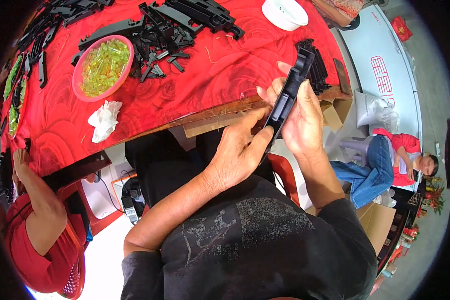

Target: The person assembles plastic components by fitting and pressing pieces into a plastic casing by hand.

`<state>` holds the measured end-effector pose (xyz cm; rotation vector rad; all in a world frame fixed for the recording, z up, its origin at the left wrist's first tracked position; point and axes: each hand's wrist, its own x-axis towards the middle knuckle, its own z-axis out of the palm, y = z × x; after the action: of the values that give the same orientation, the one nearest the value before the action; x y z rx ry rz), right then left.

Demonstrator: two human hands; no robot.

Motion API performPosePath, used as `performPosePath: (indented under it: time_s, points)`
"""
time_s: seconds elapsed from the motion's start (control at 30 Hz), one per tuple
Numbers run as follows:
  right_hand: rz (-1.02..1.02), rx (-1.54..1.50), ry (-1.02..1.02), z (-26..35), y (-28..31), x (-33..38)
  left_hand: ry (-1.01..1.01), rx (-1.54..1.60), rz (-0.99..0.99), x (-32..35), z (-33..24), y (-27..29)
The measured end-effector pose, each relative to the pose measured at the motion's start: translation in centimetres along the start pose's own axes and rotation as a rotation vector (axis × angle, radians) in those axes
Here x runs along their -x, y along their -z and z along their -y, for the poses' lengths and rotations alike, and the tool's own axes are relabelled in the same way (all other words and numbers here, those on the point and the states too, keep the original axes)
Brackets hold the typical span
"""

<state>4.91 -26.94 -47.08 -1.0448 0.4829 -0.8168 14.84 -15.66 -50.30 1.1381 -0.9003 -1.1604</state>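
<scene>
Between both my hands, just off the near edge of the table, is a long narrow black plastic part (286, 98) with a recessed channel and small ribs, held at a slant. My left hand (237, 152) grips its lower end, thumb pressed on the face. Around its middle and upper length my right hand (305, 117) is closed, with the thumb along one side and fingers behind. Close beyond its upper end lies a row of slim black pieces (317, 67) on the red cloth (185, 100).
A pink bowl (76, 90) holds clear yellow-green plastic pieces. Black parts (160, 45) are heaped behind it. Crumpled tissue (104, 121) lies near the edge; a white bowl (285, 14) stands far right. A person in red (45, 220) sits at left, another person (385, 160) at right.
</scene>
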Motion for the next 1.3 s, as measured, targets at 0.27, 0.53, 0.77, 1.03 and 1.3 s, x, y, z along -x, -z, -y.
performPosePath:
  time_s: [0.27,0.53,0.77,1.03,1.3]
  points:
    - [-0.042,0.13,0.042,-0.1,-0.5,0.2,0.02,0.065,-0.018,-0.7,0.9,-0.9]
    - [-0.022,0.069,0.019,0.0,-1.1,0.6,0.041,0.092,-0.059,-0.6,0.4,-1.1]
    - [-0.025,0.066,0.026,-0.4,-0.9,0.8,0.092,0.001,-0.082,-0.4,-0.2,-1.3]
    - [0.009,0.02,0.039,-0.9,-1.1,1.6,0.105,0.158,-0.047,-0.2,1.2,-1.4]
    - [0.001,0.042,0.041,-0.5,-1.4,1.9,0.071,0.237,-0.002,-0.5,1.1,-1.2]
